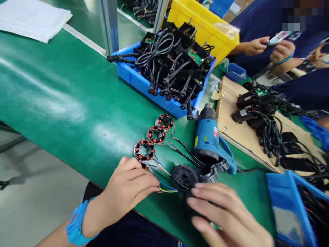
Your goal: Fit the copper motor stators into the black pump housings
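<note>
Near the tabletop's (77,113) near edge, we curl our left hand (133,181) almost closed over a fourth wound ring, mostly hidden under the fingers, apparently to steady it while its coloured wires (168,189) run out towards the right. Our right hand (223,206) lies with fingers slightly parted at the black cable (183,190) where those wires end, probably to keep the lead in line; whether it grips, we cannot tell. Just beyond sits a round black part (185,176). Three more wound rings (144,150) stand in a row leading away from the near edge, their leads all turned the same way, which likely avoids tangles. The blue heat gun (207,137) lies to their right, within easy reach, its nozzle pointing towards the far edge, beside the loaded blue bin (154,99).
</note>
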A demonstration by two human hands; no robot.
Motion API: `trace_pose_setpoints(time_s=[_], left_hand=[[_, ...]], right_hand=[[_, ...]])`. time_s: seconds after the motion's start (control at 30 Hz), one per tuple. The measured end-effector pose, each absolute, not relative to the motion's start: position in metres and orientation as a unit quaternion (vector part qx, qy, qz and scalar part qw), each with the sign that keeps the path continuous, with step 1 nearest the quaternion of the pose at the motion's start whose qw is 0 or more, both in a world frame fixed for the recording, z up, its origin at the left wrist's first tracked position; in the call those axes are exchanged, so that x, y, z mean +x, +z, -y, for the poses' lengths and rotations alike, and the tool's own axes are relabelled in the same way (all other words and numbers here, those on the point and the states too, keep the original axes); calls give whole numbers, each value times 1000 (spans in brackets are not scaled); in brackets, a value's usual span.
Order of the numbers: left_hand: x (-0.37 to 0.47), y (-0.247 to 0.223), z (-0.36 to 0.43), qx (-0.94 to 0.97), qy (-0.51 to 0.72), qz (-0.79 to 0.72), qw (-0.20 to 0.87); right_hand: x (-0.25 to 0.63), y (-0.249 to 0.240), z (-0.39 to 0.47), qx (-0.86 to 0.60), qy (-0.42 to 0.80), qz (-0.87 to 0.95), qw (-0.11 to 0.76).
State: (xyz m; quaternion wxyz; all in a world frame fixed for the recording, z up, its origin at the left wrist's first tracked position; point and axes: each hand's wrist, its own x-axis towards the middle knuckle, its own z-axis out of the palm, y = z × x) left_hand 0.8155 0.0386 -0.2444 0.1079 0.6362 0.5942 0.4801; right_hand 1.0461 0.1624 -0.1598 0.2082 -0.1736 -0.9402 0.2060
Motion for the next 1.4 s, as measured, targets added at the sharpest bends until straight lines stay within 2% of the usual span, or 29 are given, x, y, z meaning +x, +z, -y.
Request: trace_pose_setpoints(time_s=[0.1, 0.3, 0.43, 0.77, 1.1, 1.4], left_hand=[[816, -244, -40, 637, 487, -590, 97], [813, -245, -40, 649, 481, -582, 92], [806, -246, -37, 656, 473, -572, 139], [808, -248, -42, 636, 513, -560, 139], [808, -246, -47, 710, 457, -520, 126], [815, -246, -44, 645, 513, -550, 136]], right_hand=[[1013, -176, -150, -108, 228, 949, 189], [1002, -192, -155, -170, 311, 922, 158], [1005, -190, -155, -184, 353, 905, 152], [1003, -194, -155, -180, 340, 906, 176], [1003, -194, -153, -179, 321, 907, 204], [1002, -196, -153, -166, 318, 909, 213]])
